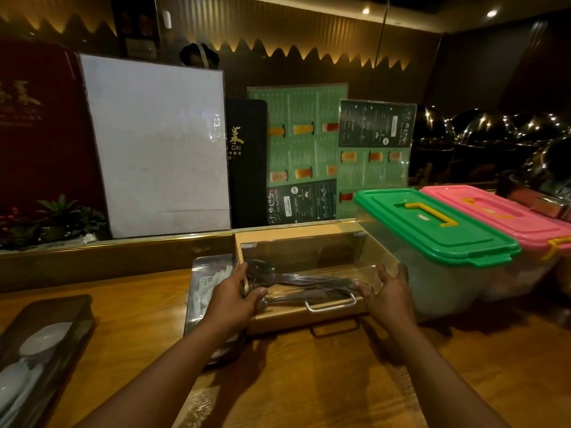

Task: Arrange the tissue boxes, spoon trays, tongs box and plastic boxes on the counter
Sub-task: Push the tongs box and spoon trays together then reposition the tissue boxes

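Wooden bench (129, 329) carrying serving containers, seen from above and behind the hands. Along the right edge stand two clear plastic boxes side by side and touching: the green-lidded box (432, 230), with a yellow handle, and behind it the pink-lidded box (500, 211); their contents cannot be made out through the walls. Just left of the green-lidded box, toward the bench's back edge, sits the tongs box (309, 273), a wooden tray with a clear cover and a metal handle on its near side, holding metal tongs (296, 282) laid lengthwise. Touching its left side is a steel spoon tray (210, 291) containing white spoons. At the near left corner lies a dark spoon tray (46, 344), also holding white spoons, well apart from the others. Left hand (234, 298): arm extended, fingers wrapped over the left wall of the tongs box, thumb on the clear cover, grasping it. Right hand (389, 291): arm extended, palm turned inward and pressed against the box's right end, fingers spread, bracing rather than closed.
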`<state>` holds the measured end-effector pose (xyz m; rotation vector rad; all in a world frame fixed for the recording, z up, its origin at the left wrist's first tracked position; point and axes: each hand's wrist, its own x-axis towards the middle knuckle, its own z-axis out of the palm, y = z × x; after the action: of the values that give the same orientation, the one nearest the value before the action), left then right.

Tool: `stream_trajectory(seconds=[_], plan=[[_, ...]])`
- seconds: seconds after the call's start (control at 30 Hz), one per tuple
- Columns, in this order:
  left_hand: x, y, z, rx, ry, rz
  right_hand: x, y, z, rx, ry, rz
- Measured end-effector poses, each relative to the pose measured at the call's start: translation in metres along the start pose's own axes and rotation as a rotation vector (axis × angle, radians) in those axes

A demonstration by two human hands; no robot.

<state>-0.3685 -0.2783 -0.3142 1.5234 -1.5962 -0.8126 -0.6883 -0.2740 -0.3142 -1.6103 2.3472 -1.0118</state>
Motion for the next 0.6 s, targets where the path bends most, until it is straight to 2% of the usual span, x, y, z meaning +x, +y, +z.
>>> stream_trajectory(seconds=[0.27,0.33,0.43,0.53,0.6], plan=[[0.0,0.009,-0.004,-0.006,-0.014,-0.013,0.004,-0.005,-0.002,-0.045,-0.06,0.019],[-0.008,0.011,-0.007,-0.021,-0.023,-0.003,-0.011,-0.013,-0.001,-0.022,-0.005,-0.011],[-0.024,0.005,-0.015,-0.027,0.065,-0.009,-0.06,-0.034,0.015,0.087,0.151,-0.312],[-0.034,-0.019,-0.032,0.04,0.263,-0.082,-0.126,-0.071,0.037,0.172,-0.012,-0.532],[-0.036,-0.035,-0.043,0.068,0.294,-0.161,-0.158,-0.096,0.053,0.118,-0.131,-0.681]])
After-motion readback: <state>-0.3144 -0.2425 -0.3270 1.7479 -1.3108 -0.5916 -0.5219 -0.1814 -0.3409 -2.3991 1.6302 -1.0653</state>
